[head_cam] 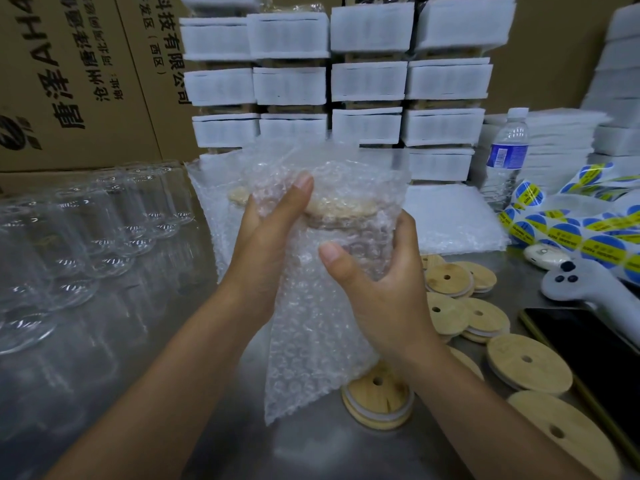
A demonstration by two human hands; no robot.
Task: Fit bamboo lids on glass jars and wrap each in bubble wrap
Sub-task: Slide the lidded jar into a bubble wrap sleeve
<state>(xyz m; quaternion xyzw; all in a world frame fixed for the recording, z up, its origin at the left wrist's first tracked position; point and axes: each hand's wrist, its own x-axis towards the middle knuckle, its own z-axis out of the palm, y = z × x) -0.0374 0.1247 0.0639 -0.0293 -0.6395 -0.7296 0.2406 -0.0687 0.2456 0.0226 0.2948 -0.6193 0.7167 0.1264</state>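
Lidded glass jar [351, 237] enclosed in a bubble-wrap bag [311, 334], held above the steel table [207, 431]. The left hand [273, 237] gripped the bag beside the bamboo lid [341, 206]. The right hand [381, 285] clasped the opposite side, thumb pressed on the front. Loose bamboo lids [530, 362] lay at right and empty jars [86, 237] at left.

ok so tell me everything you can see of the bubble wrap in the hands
The bubble wrap is clear, bubbled plastic, crumpled and held roughly upright over the table. A bamboo lid on a glass jar shows faintly through its upper part. The left hand grips its left side, the right hand its right, thumb across the front. Its lower end hangs loose.
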